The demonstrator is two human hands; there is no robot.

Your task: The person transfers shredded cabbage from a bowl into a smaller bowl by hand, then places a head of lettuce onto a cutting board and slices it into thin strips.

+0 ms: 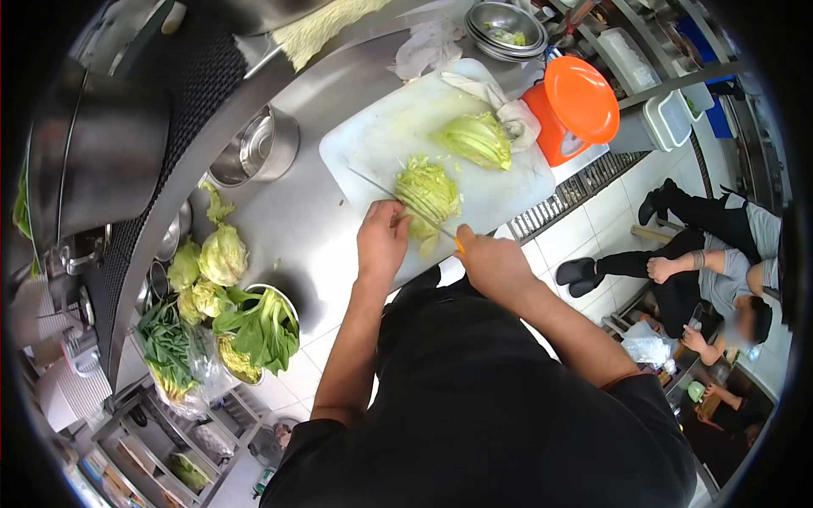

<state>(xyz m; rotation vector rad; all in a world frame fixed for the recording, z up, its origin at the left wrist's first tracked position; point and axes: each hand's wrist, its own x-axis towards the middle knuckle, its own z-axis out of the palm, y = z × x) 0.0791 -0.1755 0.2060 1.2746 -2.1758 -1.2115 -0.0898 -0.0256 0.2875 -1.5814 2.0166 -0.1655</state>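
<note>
A white cutting board [373,140] lies on the steel counter in front of me. On it rests a pile of sliced cabbage [428,188]. My right hand [493,264] grips the yellow handle of a knife [428,220], whose blade stretches leftward over the near side of the pile. The fingers of my left hand [383,239] are curled against the cabbage, close to the blade; whether they pinch a piece is hidden. Farther back on the board sits a larger uncut piece of cabbage [476,141], beside a white cloth [518,120].
An orange scale [555,127] stands right of the board, with stacked steel bowls [506,52] behind. A steel pot [275,148] and leafy vegetables [223,254] occupy the left. A seated person [720,262] is at the right, beyond the tiled floor.
</note>
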